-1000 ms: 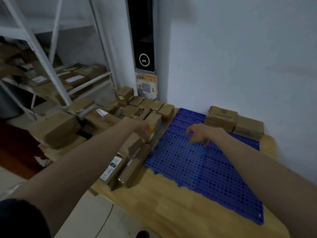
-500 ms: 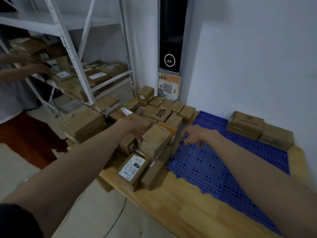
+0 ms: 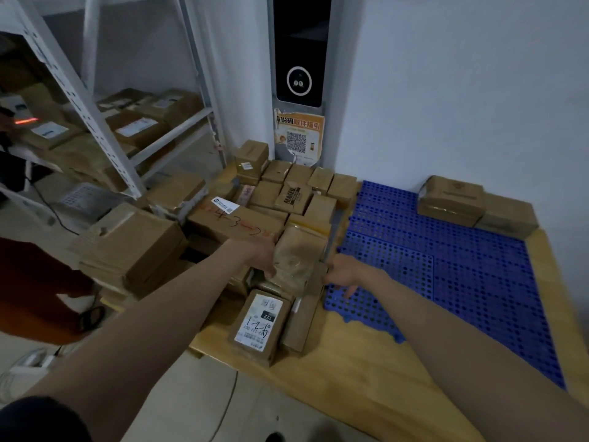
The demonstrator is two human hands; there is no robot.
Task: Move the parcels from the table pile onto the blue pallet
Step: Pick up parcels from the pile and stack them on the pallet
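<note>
Both hands clasp one brown parcel (image 3: pixel 298 260) atop the pile on the counter (image 3: pixel 347 374); left hand (image 3: pixel 259 255) fingers curl round its left side, right hand (image 3: pixel 342 272) grips its right edge; blue pallet (image 3: pixel 462 272) just beside, two boxes (image 3: pixel 478 205) at its far corner; a labelled parcel (image 3: pixel 259 323) lies in front.

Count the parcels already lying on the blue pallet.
2. Both lie at the far right corner of the blue pallet, by the wall: a taped parcel, and a plainer parcel touching its right side. Neither seems to hide another.
</note>
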